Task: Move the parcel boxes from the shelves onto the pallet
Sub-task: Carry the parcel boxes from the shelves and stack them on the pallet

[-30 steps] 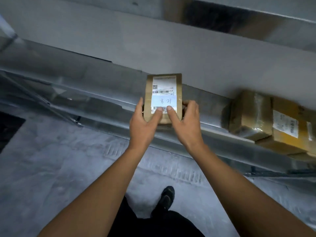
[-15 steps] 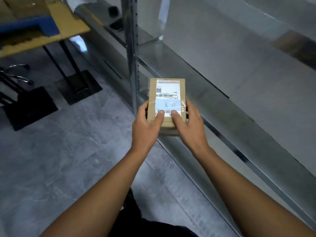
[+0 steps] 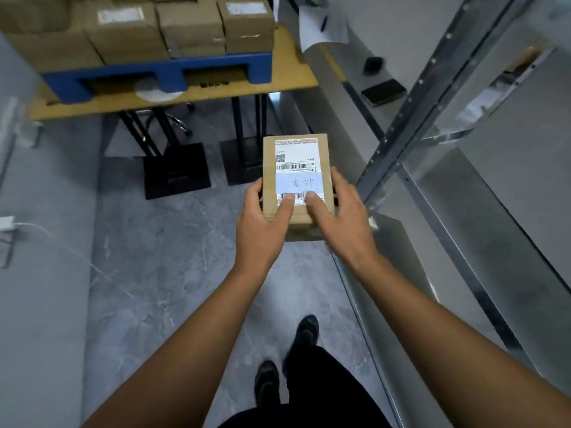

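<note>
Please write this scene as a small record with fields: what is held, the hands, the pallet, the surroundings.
held item: parcel box, label up
left hand: grips its left side, thumb on top
right hand: grips its right side, thumb on top
pallet: blue, on table ahead, carrying cardboard boxes
shelving: metal rack at right

A wooden table [image 3: 293,78] carries a blue pallet [image 3: 154,69] (cardboard boxes [image 3: 191,26] stacked on it)
</note>
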